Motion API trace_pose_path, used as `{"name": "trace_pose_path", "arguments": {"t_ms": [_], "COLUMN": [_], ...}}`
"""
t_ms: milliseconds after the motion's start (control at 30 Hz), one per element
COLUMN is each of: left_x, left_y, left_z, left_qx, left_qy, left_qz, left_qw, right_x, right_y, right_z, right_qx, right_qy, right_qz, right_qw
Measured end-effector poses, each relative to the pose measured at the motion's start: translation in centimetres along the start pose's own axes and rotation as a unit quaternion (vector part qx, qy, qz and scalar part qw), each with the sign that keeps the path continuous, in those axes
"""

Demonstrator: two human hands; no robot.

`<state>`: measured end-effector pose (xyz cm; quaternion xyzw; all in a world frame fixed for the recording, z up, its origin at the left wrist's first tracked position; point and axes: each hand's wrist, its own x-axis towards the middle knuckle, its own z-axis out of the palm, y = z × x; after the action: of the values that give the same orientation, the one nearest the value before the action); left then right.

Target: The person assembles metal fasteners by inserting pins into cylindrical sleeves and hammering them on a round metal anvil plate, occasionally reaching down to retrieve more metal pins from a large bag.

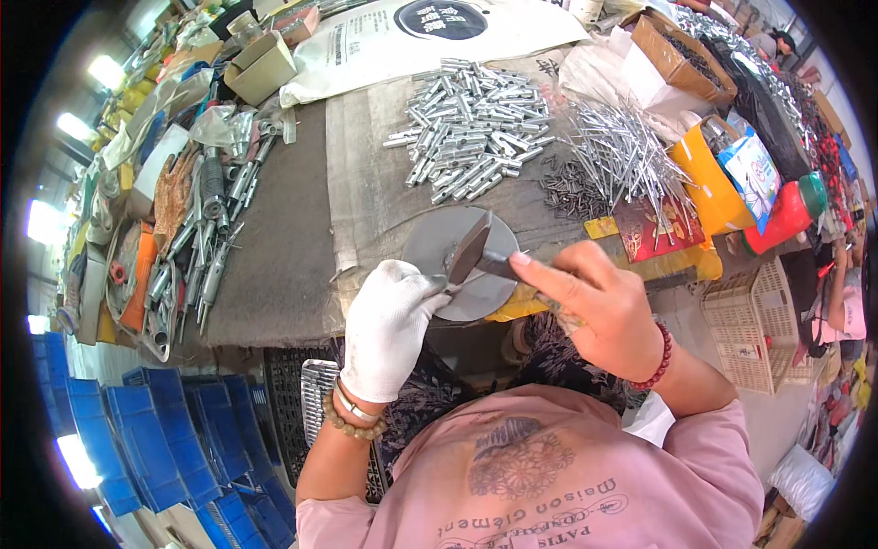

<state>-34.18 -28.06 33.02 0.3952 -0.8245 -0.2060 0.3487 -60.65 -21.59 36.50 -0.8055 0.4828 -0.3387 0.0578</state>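
So I'm at the bench (274,238) with both hands over a round grey disc (422,240) near the front edge. My right hand (599,306), bare with red beads (657,361) on the wrist, is wrapped round the handle of a hammer (471,247), index finger stretched out along it. The dark head sits over the disc, tilted, right by my other fingertips; can't tell if it's touching anything. My left hand (386,316) has a white glove on, thumb and fingers pinched together at the disc, and honestly I can't make out what, if anything, is between them. Past the disc there's a big heap of shiny tubes (476,128), then to the right of that a messy spread of thin rods (631,151) with a patch of small dark pins (569,188) just beside it. Some rod ends lie over a red card (645,233). Further right are a yellow pouch (709,197) and a red bottle (782,224) with a green cap, leaning over. Off to my left it's a jumble of metal parts (215,201), with blue crates (151,439) down below, and a cream basket (745,316) is low on my right.
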Motion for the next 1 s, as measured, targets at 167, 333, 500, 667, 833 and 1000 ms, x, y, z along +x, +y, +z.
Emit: {"name": "trace_pose_path", "arguments": {"t_ms": [167,333,500,667,833,1000], "left_x": [0.2,0.1,0.2,0.5,0.4,0.2], "left_y": [0.0,0.0,0.1,0.4,0.0,-0.3], "left_z": [-0.2,-0.3,-0.3,-0.4,-0.5,-0.3], "left_qx": [-0.020,-0.001,-0.004,0.002,-0.004,0.003], "left_qy": [-0.010,-0.018,-0.018,-0.019,-0.039,-0.028], "left_qz": [-0.011,-0.021,-0.030,-0.023,-0.022,-0.010], "left_qw": [1.000,1.000,0.999,1.000,0.999,1.000], "right_x": [-0.1,-0.8,-0.3,1.1,2.5,2.7], "right_y": [0.1,0.0,0.3,0.5,3.5,2.6], "right_z": [0.3,0.7,0.0,-0.3,1.2,1.6], "right_qx": [-0.023,-0.079,-0.029,0.058,0.052,-0.070], "right_qy": [0.076,-0.018,0.025,0.017,-0.068,-0.036], "right_qz": [-0.030,-0.032,-0.007,0.064,0.048,-0.023], "right_qw": [0.996,0.996,0.999,0.996,0.995,0.997]}}
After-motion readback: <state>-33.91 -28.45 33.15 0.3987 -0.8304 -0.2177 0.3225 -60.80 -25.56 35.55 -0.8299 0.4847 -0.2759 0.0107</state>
